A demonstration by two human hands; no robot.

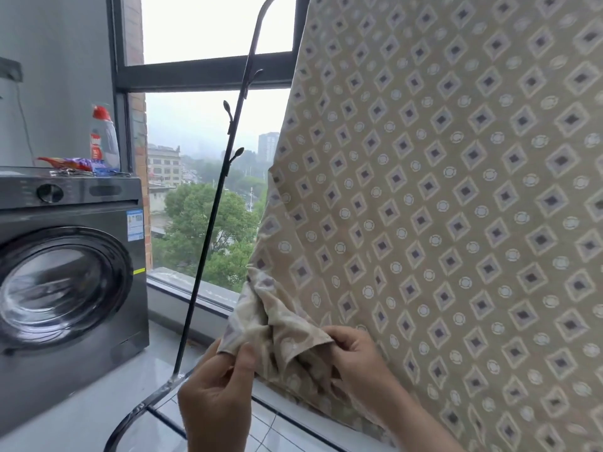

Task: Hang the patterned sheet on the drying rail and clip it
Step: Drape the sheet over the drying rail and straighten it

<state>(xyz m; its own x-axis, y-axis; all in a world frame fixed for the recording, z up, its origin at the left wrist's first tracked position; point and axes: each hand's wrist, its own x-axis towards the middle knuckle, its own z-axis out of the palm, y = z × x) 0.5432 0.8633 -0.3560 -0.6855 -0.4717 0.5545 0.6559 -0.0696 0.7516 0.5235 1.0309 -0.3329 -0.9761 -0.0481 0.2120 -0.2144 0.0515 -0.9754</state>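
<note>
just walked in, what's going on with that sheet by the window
A person is handling a sheet that hangs down in front of the window; its top is out of view. The left hand and right hand both pinch its bunched lower corner, close to the rack's black pole. No clip shows.

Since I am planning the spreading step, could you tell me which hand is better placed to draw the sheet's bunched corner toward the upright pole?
Probably the left hand: it pinches the patterned sheet at its outer edge, nearest the upright pole. The right hand pinches farther in, away from it.
</note>
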